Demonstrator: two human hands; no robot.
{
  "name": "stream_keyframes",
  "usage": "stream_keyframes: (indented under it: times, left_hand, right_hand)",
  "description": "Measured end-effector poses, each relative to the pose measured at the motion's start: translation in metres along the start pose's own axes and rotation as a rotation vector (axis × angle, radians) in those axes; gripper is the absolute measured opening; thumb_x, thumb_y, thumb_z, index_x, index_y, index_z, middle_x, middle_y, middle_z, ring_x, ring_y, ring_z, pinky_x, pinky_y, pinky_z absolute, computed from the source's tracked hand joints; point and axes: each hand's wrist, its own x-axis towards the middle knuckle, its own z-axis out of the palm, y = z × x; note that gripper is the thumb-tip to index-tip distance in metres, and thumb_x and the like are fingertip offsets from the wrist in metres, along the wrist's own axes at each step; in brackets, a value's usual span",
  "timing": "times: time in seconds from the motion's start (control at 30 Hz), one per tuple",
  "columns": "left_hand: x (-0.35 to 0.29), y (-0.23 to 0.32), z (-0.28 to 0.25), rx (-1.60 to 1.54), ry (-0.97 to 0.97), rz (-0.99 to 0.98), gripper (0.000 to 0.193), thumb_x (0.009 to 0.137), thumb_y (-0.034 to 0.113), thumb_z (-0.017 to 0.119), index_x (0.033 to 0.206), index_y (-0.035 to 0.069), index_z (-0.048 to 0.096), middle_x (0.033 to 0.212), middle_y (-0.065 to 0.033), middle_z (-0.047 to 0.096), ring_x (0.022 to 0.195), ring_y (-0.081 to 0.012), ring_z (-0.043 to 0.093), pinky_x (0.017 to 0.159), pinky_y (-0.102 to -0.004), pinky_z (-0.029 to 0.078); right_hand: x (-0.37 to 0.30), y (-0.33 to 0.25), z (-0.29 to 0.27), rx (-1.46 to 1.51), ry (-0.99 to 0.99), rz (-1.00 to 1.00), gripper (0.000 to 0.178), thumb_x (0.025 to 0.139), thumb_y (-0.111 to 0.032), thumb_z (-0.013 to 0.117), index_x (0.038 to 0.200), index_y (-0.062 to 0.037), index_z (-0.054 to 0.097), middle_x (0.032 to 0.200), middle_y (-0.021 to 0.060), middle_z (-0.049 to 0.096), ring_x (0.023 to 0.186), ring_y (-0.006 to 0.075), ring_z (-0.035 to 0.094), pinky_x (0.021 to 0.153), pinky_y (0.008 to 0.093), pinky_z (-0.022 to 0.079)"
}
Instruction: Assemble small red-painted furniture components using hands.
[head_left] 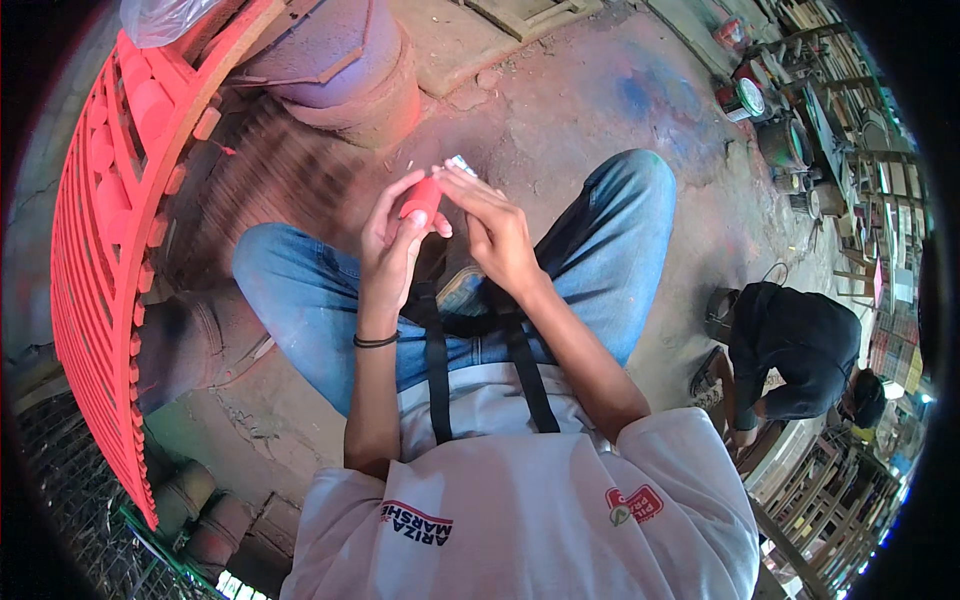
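My left hand (385, 240) is closed round a small bright red cylinder (421, 198), its thumb along the near side. The cylinder is held up above my lap, between my knees. My right hand (497, 225) is against the cylinder's far end, fingers bent and pressed together. A small white and bluish piece (459, 162) sticks out by the right fingertips; what it is cannot be made out, and most of it is hidden by the fingers.
At my left stands a curved red slatted rack (105, 270) with red cylinders (150, 110) on it. A large dusty drum (345, 80) stands ahead. Paint cans (745, 98) line the right side. A person in dark clothes (795, 345) bends down at right, near wooden frames (830, 510).
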Motion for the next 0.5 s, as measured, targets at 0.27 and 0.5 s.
stream_keyframes:
  times: [0.27, 0.5]
  left_hand:
    - [-0.001, 0.004, -0.003, 0.109, -0.032, -0.01, 0.047, 0.092, 0.017, 0.057, 0.131, -0.005, 0.043, 0.115, -0.0157, 0.056, 0.084, -0.0172, 0.055, 0.08, -0.0302, 0.046]
    - [-0.004, 0.003, -0.003, 0.054, -0.011, 0.029, 0.05, 0.089, 0.018, 0.059, 0.13, -0.006, 0.043, 0.11, -0.0152, 0.055, 0.085, -0.018, 0.054, 0.08, -0.0313, 0.045]
  right_hand:
    - [0.0, 0.002, 0.001, 0.011, 0.016, 0.013, 0.049, 0.076, 0.014, 0.043, 0.119, -0.0017, 0.061, 0.127, 0.015, 0.059, 0.127, 0.0301, 0.05, 0.102, 0.0399, 0.04]
    - [0.001, -0.001, -0.009, -0.059, 0.072, 0.077, 0.058, 0.07, 0.016, 0.044, 0.122, -0.0024, 0.059, 0.13, 0.0163, 0.057, 0.129, 0.0323, 0.047, 0.109, 0.0407, 0.035]
